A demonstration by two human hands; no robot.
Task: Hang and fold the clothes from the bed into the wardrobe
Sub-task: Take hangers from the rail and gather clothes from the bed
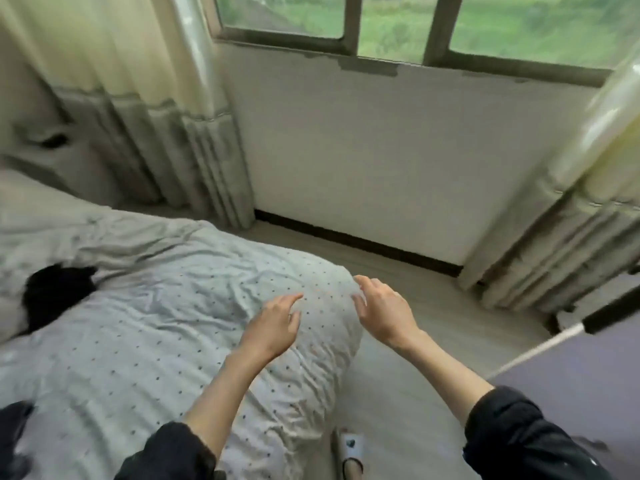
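My left hand [273, 327] hangs over the rounded corner of the bed [145, 375], fingers loosely spread and empty, the tips just above the dotted duvet [194, 306]; whether they touch the cloth I cannot tell. My right hand [384, 313] floats beyond the bed's edge, over the floor [433, 306], fingers relaxed and a little curled, holding nothing either.

What could go wrong, as I judge it: both hands are aimed at the duvet corner, not at a garment, so I could take up bedding instead of clothes. The reach to the left is long, and dragging something across the wrinkled cover could rumple it further or slide it off the side.

The black garment [55, 292] lies near the bed's left edge, well apart from both hands, bunched in a dark heap with no sleeve or collar I can make out. Another dark piece [14, 434] sits at the near left corner, blurred. A slipper [351, 448] stands on the floor beside the bed. The wardrobe is not in view.
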